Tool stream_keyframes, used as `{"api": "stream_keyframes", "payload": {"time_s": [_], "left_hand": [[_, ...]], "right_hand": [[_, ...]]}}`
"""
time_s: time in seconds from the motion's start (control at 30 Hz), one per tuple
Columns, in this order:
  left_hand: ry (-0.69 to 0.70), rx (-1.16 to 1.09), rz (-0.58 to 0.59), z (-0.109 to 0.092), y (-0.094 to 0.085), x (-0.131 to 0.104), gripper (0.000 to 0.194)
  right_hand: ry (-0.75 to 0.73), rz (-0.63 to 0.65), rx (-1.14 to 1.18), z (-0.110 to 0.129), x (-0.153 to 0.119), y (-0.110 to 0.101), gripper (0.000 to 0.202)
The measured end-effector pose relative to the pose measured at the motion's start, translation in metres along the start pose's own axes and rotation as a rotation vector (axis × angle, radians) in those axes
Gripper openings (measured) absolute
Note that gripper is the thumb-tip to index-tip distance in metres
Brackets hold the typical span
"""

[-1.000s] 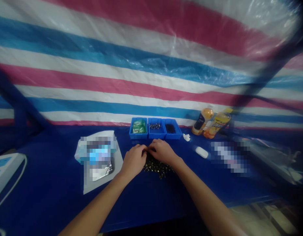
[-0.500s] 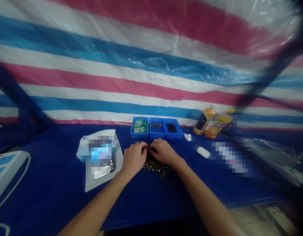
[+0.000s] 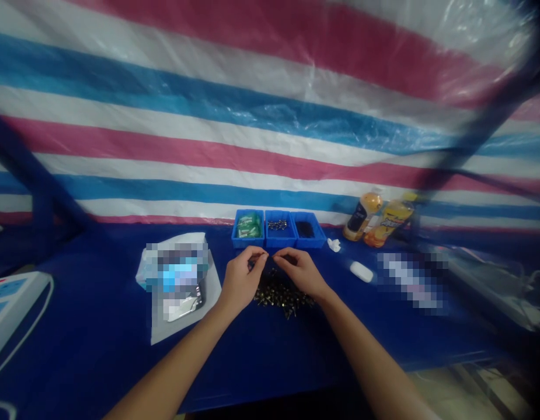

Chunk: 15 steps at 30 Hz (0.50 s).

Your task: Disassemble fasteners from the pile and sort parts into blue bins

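Observation:
My left hand (image 3: 246, 276) is closed in a pinch, thumb against forefinger, above the far left side of a pile of small dark and brass-coloured metal parts (image 3: 284, 296). Facing it, my right hand (image 3: 301, 271) is pinched too, its fingertips a short gap from the left ones. Whatever sits in either pinch is too small to make out. Just beyond the hands stand three blue bins in a row: the left bin (image 3: 247, 242) has green-and-white packets, the middle bin (image 3: 281, 240) small shiny metal pieces, and the right bin (image 3: 312, 240) dark small pieces.
On the left lie a white sheet with a blurred packet (image 3: 160, 329) and a white power strip (image 3: 16, 303). Right of the bins are crumpled tissue (image 3: 334, 245), a white case (image 3: 361, 272) and two drink bottles (image 3: 363, 216) (image 3: 390, 223). A striped sheet (image 3: 234, 140) hangs behind.
My hands have drawn slightly apart, so a gap now shows between their fingertips. The pile and bins stay in place.

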<state>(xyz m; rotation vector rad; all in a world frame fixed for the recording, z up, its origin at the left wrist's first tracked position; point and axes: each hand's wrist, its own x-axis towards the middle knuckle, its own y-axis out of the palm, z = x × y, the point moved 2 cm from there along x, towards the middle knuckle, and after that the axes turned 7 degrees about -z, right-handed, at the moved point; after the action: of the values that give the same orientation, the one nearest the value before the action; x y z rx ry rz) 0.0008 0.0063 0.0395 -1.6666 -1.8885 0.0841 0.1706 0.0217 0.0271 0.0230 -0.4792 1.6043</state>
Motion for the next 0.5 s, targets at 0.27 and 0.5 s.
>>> {"api": "stream_keyframes", "payload": {"time_s": [0.27,0.5], "left_hand": [[0.245,0.082,0.038,-0.0005,0.0046,-0.0039,0.013],[0.357,0.19,0.055,0.0066,0.0095,-0.0067,0.012]], "right_hand": [[0.02,-0.035,0.014,0.0037,-0.0043,-0.0064,0.029],[-0.108,0.005,-0.169,0.0064,-0.0061,-0.0077,0.023]]}}
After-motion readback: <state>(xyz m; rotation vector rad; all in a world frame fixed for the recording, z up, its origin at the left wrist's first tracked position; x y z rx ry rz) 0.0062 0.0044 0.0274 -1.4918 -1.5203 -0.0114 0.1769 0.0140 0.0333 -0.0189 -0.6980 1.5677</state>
